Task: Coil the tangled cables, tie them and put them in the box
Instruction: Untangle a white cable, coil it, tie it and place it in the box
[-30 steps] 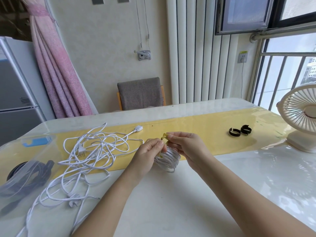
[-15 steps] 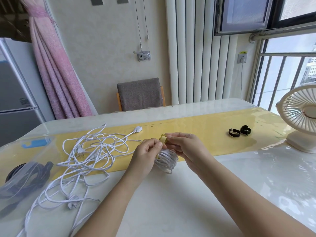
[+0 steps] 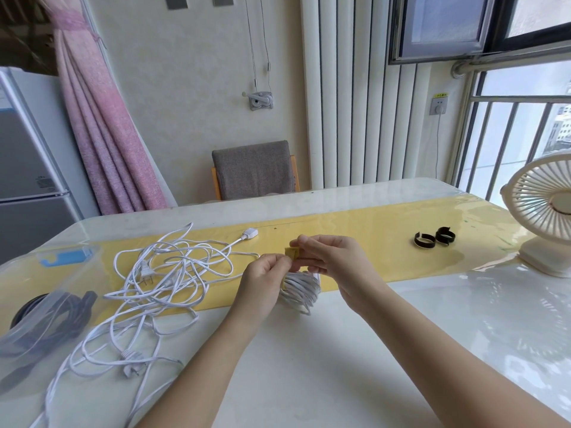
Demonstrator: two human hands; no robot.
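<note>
The desk [image 3: 309,381] is white, smooth and glossy, with reflections. The runner [image 3: 355,242] is yellow under a clear glossy film. The cables [image 3: 173,273] have a smooth white plastic sheath. The box [image 3: 37,319] is translucent plastic. The yellow tie [image 3: 292,253] and black ties [image 3: 434,239] look matt. The fan [image 3: 543,205] is smooth cream plastic. The chair [image 3: 253,169] is coarse grey cloth.
</note>
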